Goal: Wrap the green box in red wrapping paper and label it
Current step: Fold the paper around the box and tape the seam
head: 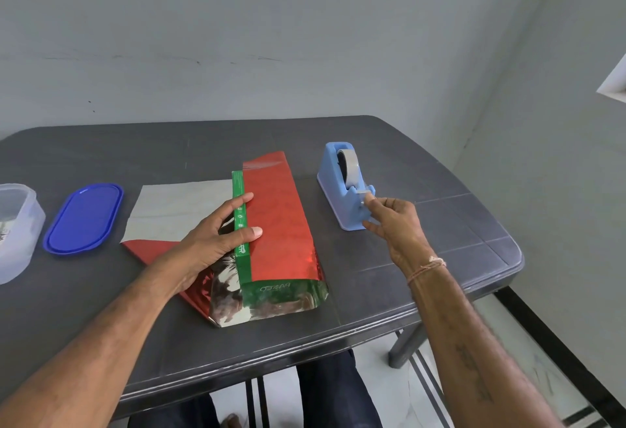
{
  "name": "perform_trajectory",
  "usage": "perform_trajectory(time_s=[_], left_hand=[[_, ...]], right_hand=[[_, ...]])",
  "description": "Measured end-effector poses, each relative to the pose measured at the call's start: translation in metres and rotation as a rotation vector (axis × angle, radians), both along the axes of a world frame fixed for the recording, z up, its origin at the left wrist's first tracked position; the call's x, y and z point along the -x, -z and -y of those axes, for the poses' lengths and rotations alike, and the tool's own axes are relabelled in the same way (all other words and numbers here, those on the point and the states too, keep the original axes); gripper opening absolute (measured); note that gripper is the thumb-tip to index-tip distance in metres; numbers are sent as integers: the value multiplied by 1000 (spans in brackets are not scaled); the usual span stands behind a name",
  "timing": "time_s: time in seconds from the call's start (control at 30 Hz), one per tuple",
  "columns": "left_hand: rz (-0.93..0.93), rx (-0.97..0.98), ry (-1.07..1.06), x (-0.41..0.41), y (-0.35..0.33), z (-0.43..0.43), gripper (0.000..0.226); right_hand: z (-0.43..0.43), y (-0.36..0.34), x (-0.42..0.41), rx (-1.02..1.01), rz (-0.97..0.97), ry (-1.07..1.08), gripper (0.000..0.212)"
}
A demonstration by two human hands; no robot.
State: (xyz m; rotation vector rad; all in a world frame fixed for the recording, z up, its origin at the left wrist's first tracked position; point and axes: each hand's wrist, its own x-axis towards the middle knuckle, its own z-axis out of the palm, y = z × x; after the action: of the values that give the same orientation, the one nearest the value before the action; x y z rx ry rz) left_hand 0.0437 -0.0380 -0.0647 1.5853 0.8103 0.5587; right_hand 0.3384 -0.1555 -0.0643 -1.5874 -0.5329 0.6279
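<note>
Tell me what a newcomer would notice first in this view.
The shiny red wrapping paper at the centre of the table, half folded over the green box, with the left hand pressing its edge down. To its right, the right hand pinches the tape end at a light blue tape dispenser.

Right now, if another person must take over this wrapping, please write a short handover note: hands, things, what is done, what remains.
Left hand: open, pressing the edge of the red wrapping paper down on the green box, mid-table.
Right hand: pinches the tape end at the blue tape dispenser, right of the box.
Done: one paper flap is folded over the box top.
Left: a green strip is bare; the other flap lies silver side up on the table; the near end is open; tape not yet torn off; no label in view.
</note>
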Motion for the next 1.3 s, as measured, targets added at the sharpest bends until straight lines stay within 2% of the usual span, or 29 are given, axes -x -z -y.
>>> perform_trajectory(time_s=[0.37, 0.43, 0.5, 0.6, 0.73, 0.93, 1.03, 1.13, 1.2, 1.3], left_hand=[[12, 45, -14, -2, 0, 1, 69], [17, 51, -9, -2, -1, 1, 70], [21, 47, 0, -2, -1, 0, 71], [-35, -7, 4, 0, 1, -1, 71], [-56, -31, -3, -1, 1, -4, 70], [-65, -3, 19, -3, 5, -6, 70], [-63, 1, -5, 4, 11, -12, 71], [-88, -18, 19, 4, 10, -18, 84], [-111, -15, 32, 3, 7, -22, 91], [-120, -3, 49, 2, 4, -26, 93]], right_hand=[[-10, 18, 0, 25, 32, 103, 30], [-9, 29, 1, 98, 143, 141, 35], [-2, 40, 4, 132, 199, 167, 32], [7, 39, 6, 92, 114, 128, 25], [17, 21, 25, -1, 37, -115, 19], [-3, -34, 54, -63, 240, -524, 20], [-40, -63, 72, 12, 422, -748, 19], [-77, -76, 83, 157, 571, -933, 12], [-96, -77, 86, 259, 636, -1012, 12], [-112, -78, 88, 350, 690, -1047, 24]])
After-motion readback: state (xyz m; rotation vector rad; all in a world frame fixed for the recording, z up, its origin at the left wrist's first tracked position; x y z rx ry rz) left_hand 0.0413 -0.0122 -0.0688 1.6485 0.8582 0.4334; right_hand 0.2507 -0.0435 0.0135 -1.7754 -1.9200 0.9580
